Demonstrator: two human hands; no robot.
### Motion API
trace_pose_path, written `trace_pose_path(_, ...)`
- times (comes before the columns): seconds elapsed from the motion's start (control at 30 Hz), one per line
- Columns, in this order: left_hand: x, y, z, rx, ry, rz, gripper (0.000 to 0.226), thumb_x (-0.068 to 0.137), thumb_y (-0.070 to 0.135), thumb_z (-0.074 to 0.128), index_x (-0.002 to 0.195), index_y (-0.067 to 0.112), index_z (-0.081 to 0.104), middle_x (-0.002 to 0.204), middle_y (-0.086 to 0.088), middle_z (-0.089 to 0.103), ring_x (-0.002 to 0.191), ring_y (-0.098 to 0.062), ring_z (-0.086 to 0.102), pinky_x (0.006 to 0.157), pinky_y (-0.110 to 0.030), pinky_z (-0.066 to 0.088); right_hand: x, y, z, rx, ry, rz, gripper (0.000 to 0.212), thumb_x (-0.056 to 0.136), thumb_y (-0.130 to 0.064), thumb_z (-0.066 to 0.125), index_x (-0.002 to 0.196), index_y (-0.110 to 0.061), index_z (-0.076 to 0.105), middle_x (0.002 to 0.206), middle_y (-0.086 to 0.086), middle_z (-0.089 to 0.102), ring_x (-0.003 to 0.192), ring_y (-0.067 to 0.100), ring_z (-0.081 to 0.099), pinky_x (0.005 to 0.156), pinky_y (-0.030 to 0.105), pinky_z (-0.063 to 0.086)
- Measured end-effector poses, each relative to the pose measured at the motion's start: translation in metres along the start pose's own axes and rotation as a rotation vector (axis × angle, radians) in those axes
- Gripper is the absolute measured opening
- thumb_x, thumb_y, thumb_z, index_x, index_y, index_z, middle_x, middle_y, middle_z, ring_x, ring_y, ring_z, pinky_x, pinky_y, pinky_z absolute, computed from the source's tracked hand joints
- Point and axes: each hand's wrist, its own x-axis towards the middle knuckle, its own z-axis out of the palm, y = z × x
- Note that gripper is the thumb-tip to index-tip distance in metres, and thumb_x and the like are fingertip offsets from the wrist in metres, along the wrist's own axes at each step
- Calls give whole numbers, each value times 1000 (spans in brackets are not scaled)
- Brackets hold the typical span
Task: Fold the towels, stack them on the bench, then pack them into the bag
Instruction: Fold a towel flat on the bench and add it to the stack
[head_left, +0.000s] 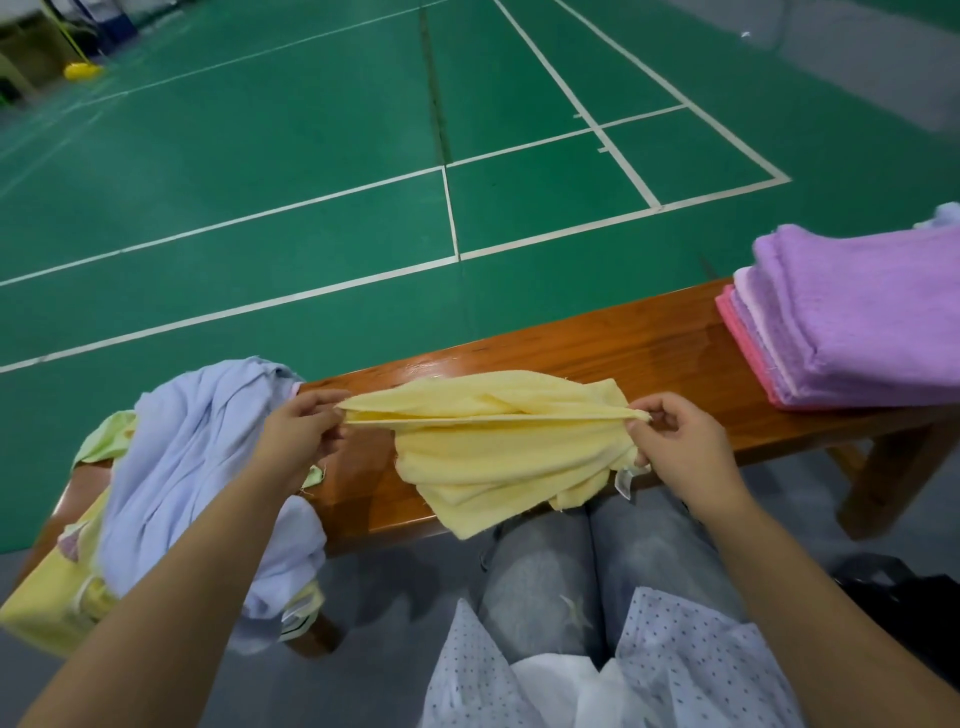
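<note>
The left hand (301, 431) and right hand (675, 441) each pinch one end of the yellow towel (493, 452), stretched between them above the counter (623, 348), folded stack (852, 322) far right.

Single head-worn view, wide-angle, looking forward and steeply down from above the seated person's knees (597, 561). The bench (623, 353) crosses the middle of the frame close by; both forearms enter from the bottom edge. Beyond the bench the green court floor (311, 156) recedes into the distance.
</note>
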Motion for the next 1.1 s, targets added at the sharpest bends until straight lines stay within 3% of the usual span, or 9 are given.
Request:
trace_pose_path(0.17, -3, 3, -10, -299, -62, -44, 25, 95, -12, 41, 100, 2, 61, 71, -11, 69, 65, -15, 71, 62, -20, 58, 1, -5, 4, 173, -18, 67, 14, 91, -2, 57, 95, -15, 60, 91, 7, 68, 73, 10, 71, 58, 19, 54)
trace_pose_path(0.43, -9, 9, -6, -201, -110, 12, 30, 92, -13, 44, 93, 3, 69, 103, -15, 67, 89, -23, 69, 72, -20, 58, 3, -10, 1, 281, -29, 63, 13, 86, 0, 63, 93, -11, 60, 98, 6, 67, 85, 14, 71, 76, 25, 58)
trace_pose_path(0.57, -8, 7, -8, -67, -139, 15, 43, 90, -12, 48, 76, 14, 79, 99, -11, 71, 96, -24, 67, 83, -27, 57, 3, -9, -1, 268, -53, 30, 14, 86, -3, 64, 93, -15, 60, 100, 6, 67, 88, 15, 71, 79, 29, 57)
trace_pose_path(0.63, -5, 3, -13, 78, -146, 30, 34, 87, -5, 58, 83, 21, 79, 101, -16, 71, 92, -28, 62, 88, -38, 52, 3, -8, -1, 268, -60, 23, 14, 86, -5, 65, 93, -16, 60, 101, 6, 67, 90, 16, 70, 82, 33, 56)
trace_pose_path(0.73, -5, 2, -14, 294, -109, 74, 27, 86, 5, 67, 94, 29, 76, 87, -17, 65, 74, -25, 48, 62, -29, 45, 3, -8, -1, 272, -64, 17, 13, 86, -7, 65, 94, -17, 61, 100, 4, 67, 91, 17, 70, 83, 34, 56)
trace_pose_path(0.8, -5, 2, -9, 485, -63, 175, 26, 86, 2, 65, 99, 22, 73, 85, -7, 64, 71, -23, 51, 56, -23, 44, 3, -8, -1, 268, -74, 11, 13, 86, -8, 65, 94, -17, 61, 101, 4, 68, 91, 16, 70, 82, 33, 56)
trace_pose_path(0.9, -2, -3, -1, 882, 21, 430, 26, 83, -4, 64, 104, 9, 72, 103, -10, 61, 90, -28, 59, 77, -35, 49, 1, -9, 0, 229, -91, -11, 12, 88, -9, 63, 97, -16, 61, 99, 2, 69, 89, 12, 70, 81, 31, 57)
trace_pose_path(0.97, 2, -7, 2, 968, 49, 516, 22, 82, -4, 66, 102, 4, 72, 104, -16, 56, 94, -34, 57, 83, -42, 48, 1, -10, 1, 193, -87, -27, 11, 91, -9, 60, 100, -15, 61, 96, 0, 69, 87, 10, 70, 80, 29, 57)
trace_pose_path(1.1, 2, -4, 7, 1010, 93, 581, 14, 83, -1, 66, 96, 0, 71, 100, -19, 56, 89, -37, 55, 76, -43, 48, 2, -10, -2, 120, -85, -33, 12, 93, -12, 57, 104, -14, 60, 95, -1, 69, 85, 7, 70, 79, 28, 58)
